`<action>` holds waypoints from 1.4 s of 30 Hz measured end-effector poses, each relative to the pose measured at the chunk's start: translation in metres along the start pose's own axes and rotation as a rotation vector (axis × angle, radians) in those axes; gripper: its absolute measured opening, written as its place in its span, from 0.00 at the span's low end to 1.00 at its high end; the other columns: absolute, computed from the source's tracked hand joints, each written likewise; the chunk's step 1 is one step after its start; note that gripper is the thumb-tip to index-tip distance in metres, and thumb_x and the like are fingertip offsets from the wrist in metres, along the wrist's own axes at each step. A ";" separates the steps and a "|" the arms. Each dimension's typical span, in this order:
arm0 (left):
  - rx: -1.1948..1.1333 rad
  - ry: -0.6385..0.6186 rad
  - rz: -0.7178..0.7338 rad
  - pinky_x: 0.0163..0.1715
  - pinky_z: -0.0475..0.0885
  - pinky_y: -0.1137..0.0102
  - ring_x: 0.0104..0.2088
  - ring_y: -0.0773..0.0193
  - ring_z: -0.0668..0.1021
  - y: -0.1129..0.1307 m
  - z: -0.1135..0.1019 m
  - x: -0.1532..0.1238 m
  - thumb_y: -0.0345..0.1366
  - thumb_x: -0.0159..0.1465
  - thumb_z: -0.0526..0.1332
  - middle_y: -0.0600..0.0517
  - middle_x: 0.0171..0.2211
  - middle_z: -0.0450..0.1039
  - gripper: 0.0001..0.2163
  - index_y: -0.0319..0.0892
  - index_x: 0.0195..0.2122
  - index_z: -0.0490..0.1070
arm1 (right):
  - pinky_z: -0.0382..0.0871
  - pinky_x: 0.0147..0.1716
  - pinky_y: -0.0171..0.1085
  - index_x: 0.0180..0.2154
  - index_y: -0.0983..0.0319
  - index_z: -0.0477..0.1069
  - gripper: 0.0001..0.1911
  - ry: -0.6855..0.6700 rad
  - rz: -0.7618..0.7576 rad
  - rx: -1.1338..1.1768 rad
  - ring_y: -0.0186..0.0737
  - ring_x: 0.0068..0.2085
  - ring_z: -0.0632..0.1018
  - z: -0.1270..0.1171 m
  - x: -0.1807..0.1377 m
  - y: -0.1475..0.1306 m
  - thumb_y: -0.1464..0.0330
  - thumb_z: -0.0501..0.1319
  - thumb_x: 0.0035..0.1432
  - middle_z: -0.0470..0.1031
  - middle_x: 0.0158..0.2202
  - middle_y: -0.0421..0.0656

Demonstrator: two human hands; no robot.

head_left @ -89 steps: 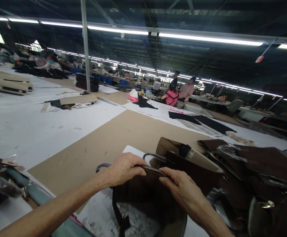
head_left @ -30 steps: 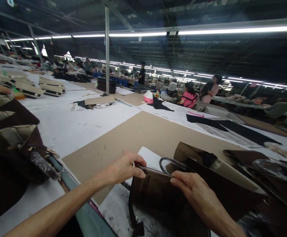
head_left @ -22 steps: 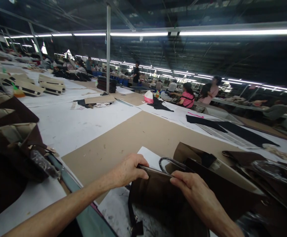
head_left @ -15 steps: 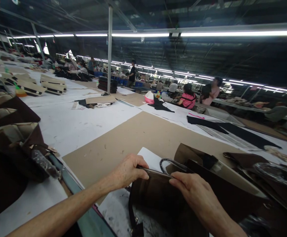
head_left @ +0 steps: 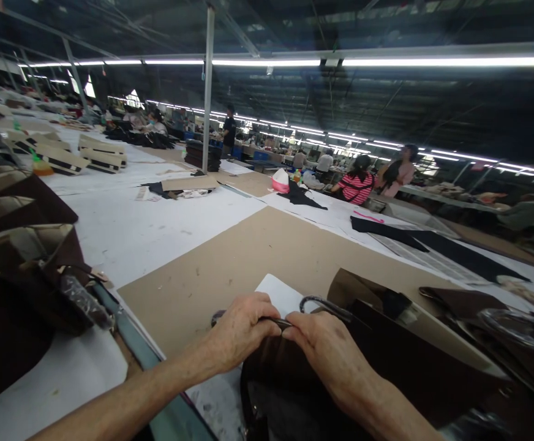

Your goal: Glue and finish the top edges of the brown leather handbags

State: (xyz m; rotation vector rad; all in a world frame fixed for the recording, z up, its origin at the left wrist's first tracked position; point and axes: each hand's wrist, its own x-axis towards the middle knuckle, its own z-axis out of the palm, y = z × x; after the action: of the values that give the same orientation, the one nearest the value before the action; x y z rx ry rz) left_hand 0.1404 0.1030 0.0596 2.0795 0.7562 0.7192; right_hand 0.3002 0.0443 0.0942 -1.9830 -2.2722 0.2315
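A dark brown handbag (head_left: 285, 392) stands in front of me at the table's near edge. My left hand (head_left: 242, 327) and my right hand (head_left: 324, 343) both pinch its top rim, with their fingertips nearly touching at the middle. A wrapped handle loop (head_left: 324, 304) of the bag rises just behind my right hand. Behind the bag lies a white sheet (head_left: 283, 294) on a brown cardboard sheet (head_left: 248, 257).
More brown bags lie at the right (head_left: 455, 343) and at the left (head_left: 23, 269). Black fabric strips (head_left: 414, 236) lie on the long white table (head_left: 133, 226). A steel post (head_left: 208, 92) rises behind. Several people work at far tables, one in a striped shirt (head_left: 356, 187).
My hands have slid together along the bag's top rim, closing the gap between them. The view has also swung slightly left.
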 end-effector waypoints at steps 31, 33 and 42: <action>0.160 0.202 0.136 0.30 0.68 0.74 0.29 0.63 0.75 -0.014 0.011 -0.019 0.32 0.61 0.51 0.52 0.25 0.71 0.11 0.44 0.27 0.73 | 0.58 0.28 0.37 0.32 0.60 0.63 0.04 0.027 -0.269 -0.217 0.40 0.30 0.72 0.018 0.001 -0.005 0.72 0.53 0.50 0.72 0.31 0.40; 0.191 0.222 0.183 0.31 0.69 0.75 0.29 0.64 0.75 -0.018 0.013 -0.020 0.33 0.62 0.51 0.53 0.25 0.72 0.12 0.45 0.28 0.73 | 0.59 0.29 0.38 0.33 0.60 0.62 0.07 0.014 -0.279 -0.244 0.42 0.30 0.72 0.021 0.001 -0.003 0.71 0.54 0.48 0.72 0.32 0.41; 0.331 0.087 0.135 0.33 0.68 0.77 0.34 0.65 0.75 -0.028 0.017 -0.018 0.36 0.61 0.55 0.56 0.32 0.73 0.07 0.48 0.37 0.72 | 0.60 0.29 0.38 0.34 0.58 0.65 0.17 -0.061 -0.208 -0.211 0.45 0.34 0.73 0.022 -0.005 0.008 0.65 0.61 0.37 0.73 0.35 0.41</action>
State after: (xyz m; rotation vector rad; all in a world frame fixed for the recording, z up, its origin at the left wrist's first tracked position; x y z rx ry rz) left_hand 0.1329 0.0969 0.0236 2.4301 0.8347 0.8070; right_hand 0.3041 0.0400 0.0714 -1.8315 -2.6161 0.0342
